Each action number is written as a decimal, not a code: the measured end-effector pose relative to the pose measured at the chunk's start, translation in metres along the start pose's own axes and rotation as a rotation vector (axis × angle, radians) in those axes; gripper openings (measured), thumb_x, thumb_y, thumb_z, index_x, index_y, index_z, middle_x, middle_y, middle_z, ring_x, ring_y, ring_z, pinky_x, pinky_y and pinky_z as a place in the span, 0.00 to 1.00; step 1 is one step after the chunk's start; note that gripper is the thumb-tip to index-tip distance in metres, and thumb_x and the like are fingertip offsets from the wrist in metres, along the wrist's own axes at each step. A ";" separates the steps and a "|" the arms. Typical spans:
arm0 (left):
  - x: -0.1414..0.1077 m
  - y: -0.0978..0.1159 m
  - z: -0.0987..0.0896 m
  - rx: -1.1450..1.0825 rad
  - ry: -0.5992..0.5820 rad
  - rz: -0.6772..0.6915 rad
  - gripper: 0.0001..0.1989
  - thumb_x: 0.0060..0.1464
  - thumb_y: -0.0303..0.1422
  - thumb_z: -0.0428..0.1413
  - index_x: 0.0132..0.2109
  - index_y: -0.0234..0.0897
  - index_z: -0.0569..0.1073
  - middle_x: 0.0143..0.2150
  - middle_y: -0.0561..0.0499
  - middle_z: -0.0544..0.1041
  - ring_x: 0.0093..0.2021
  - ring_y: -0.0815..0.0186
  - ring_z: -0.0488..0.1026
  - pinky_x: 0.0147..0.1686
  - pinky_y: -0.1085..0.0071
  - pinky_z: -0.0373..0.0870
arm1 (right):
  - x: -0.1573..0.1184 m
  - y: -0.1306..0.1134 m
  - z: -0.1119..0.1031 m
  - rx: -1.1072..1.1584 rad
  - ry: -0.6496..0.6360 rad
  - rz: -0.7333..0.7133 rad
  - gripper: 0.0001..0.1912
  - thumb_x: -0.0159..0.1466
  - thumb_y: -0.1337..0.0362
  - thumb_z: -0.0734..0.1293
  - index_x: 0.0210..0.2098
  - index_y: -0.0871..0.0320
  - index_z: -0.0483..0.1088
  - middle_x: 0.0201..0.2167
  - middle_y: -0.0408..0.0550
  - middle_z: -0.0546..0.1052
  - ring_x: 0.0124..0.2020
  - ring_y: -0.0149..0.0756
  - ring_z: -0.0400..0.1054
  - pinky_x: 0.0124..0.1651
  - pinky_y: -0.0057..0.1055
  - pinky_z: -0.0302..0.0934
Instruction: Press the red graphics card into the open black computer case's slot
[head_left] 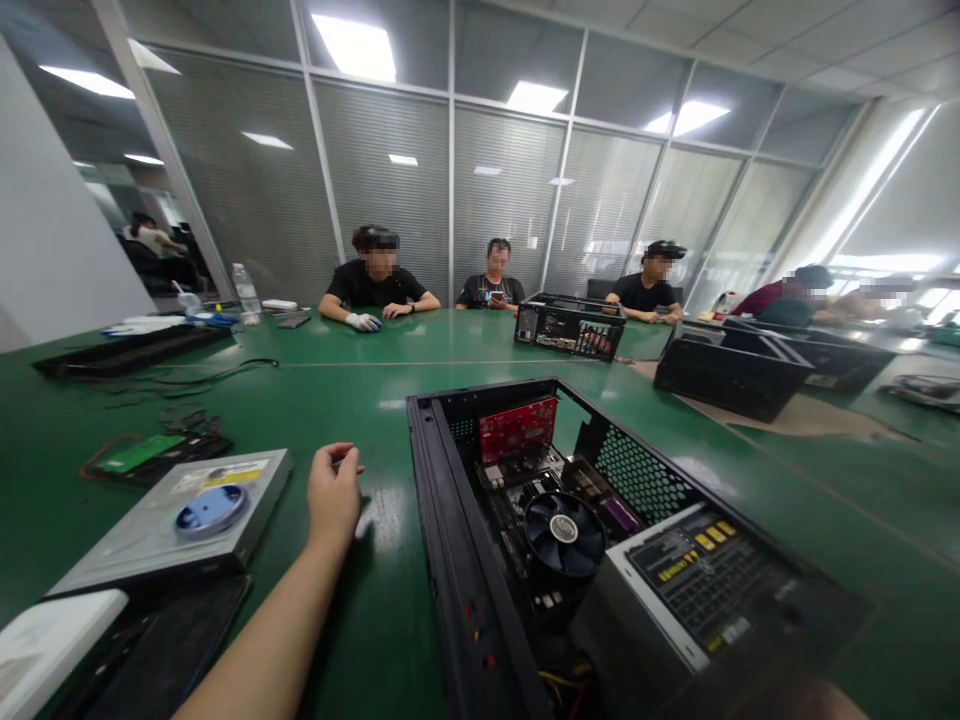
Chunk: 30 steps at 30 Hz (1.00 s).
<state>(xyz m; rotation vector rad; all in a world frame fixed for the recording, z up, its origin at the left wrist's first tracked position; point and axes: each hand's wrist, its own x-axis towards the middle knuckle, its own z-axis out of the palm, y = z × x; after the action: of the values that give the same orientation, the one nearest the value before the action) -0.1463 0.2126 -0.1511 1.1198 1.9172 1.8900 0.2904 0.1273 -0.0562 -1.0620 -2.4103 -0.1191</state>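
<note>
My left hand (334,492) is over the green table between an optical drive and a black computer case (491,560). Its fingers are curled loosely together, and nothing shows in them. At the bottom right edge only a blurred bit of my right hand (829,702) appears, against the underside of a power supply (720,575). That power supply overlaps the near right rim of the case, tilted and smeared at its far end; my right fingers are hidden. Inside the case sit a cooler fan (564,530) and a red card (517,430).
On the left lie the silver optical drive (251,500) with a blue roll-shaped item (211,510) on it, a white box (56,640) and a green circuit board (139,455). Other cases (570,325) stand across the table (337,395), where several people sit.
</note>
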 end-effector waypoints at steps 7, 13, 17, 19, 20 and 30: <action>-0.001 -0.001 -0.004 -0.056 0.175 -0.012 0.12 0.58 0.41 0.52 0.45 0.39 0.68 0.40 0.51 0.73 0.35 0.65 0.73 0.39 0.66 0.69 | 0.067 -0.009 0.074 -0.040 -0.332 0.158 0.30 0.68 0.43 0.56 0.26 0.51 0.80 0.26 0.54 0.81 0.30 0.48 0.77 0.38 0.46 0.69; 0.002 -0.008 -0.010 0.046 0.133 0.075 0.13 0.59 0.43 0.52 0.46 0.41 0.68 0.40 0.51 0.72 0.37 0.62 0.73 0.43 0.62 0.69 | 0.262 -0.024 0.167 0.067 -0.321 0.204 0.36 0.67 0.43 0.61 0.66 0.60 0.60 0.66 0.65 0.62 0.67 0.56 0.56 0.64 0.51 0.50; -0.001 -0.010 -0.011 0.097 0.110 0.096 0.14 0.60 0.45 0.50 0.47 0.42 0.67 0.44 0.48 0.73 0.40 0.60 0.74 0.45 0.61 0.70 | 0.297 -0.057 0.220 0.157 -0.278 0.158 0.38 0.70 0.43 0.55 0.71 0.60 0.47 0.71 0.66 0.49 0.71 0.56 0.43 0.67 0.55 0.40; -0.002 -0.010 -0.010 0.103 0.089 0.103 0.14 0.60 0.45 0.50 0.47 0.42 0.67 0.45 0.47 0.73 0.41 0.59 0.73 0.45 0.60 0.70 | 0.296 -0.071 0.236 0.193 -0.261 0.124 0.36 0.70 0.43 0.55 0.69 0.58 0.51 0.71 0.64 0.51 0.71 0.54 0.44 0.67 0.54 0.39; -0.003 -0.010 -0.009 0.103 0.084 0.104 0.14 0.60 0.44 0.50 0.47 0.42 0.68 0.45 0.46 0.73 0.41 0.59 0.73 0.45 0.60 0.70 | 0.296 -0.076 0.241 0.208 -0.252 0.110 0.34 0.70 0.44 0.55 0.68 0.58 0.54 0.70 0.64 0.53 0.70 0.53 0.46 0.67 0.53 0.39; -0.004 -0.004 -0.009 0.109 0.043 0.099 0.13 0.58 0.43 0.51 0.43 0.41 0.69 0.40 0.47 0.74 0.39 0.58 0.73 0.42 0.60 0.70 | 0.254 -0.072 0.206 0.322 -0.243 0.034 0.22 0.71 0.48 0.58 0.52 0.58 0.69 0.54 0.56 0.73 0.58 0.45 0.64 0.59 0.42 0.54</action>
<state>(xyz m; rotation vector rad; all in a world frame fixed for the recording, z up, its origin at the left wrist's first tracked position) -0.1513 0.2035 -0.1551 1.2376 2.0459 1.8941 0.0102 0.3027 -0.1061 -1.0123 -2.5083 0.4190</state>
